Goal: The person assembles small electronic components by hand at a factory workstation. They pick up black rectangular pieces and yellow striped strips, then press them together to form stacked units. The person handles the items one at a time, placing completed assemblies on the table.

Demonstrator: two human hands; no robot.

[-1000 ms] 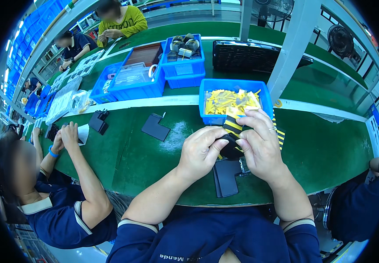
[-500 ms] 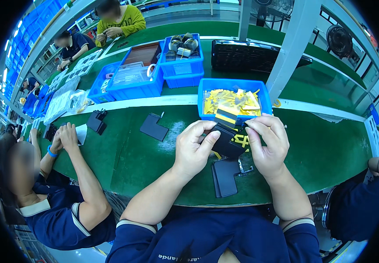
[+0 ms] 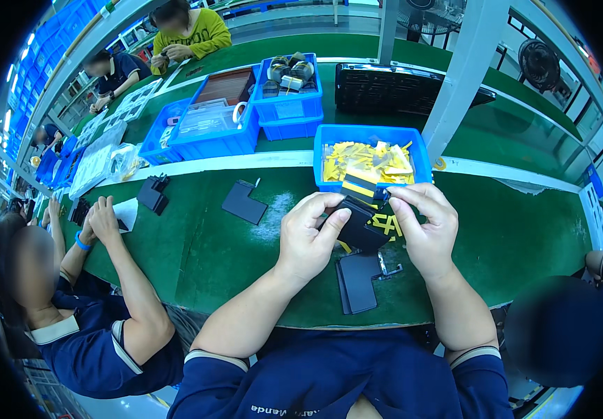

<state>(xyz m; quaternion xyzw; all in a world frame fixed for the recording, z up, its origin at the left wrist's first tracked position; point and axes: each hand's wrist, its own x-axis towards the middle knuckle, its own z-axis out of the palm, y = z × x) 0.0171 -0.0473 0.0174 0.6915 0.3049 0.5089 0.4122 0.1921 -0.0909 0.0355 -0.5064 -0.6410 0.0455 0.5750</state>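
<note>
My left hand (image 3: 310,234) is closed on a black flat part (image 3: 363,232), thumb on its face and fingers behind it, held tilted above the table. At the part's upper right corner my right hand (image 3: 428,227) pinches with thumb and forefinger. Whatever lies between those fingertips is too small to make out. A black and yellow striped piece (image 3: 359,185) shows just beyond the held part. Under my hands, L-shaped black parts (image 3: 359,283) lie stacked on the table, with a small metal-looking hook (image 3: 389,269) at their right side. Yellow strips (image 3: 385,225) lie partly hidden behind the held part.
A blue bin (image 3: 423,157) of yellow pieces stands just beyond my hands. Another L-shaped black part (image 3: 244,202) lies to the left on the green table (image 3: 211,258). More blue bins (image 3: 218,143) stand farther back. A metal post (image 3: 465,84) rises at right. Co-workers sit on both sides.
My right hand has shifted slightly left, its fingertips lower at the part's corner. My left hand stays in place. At the right edge, a co-worker's head has come into view.
</note>
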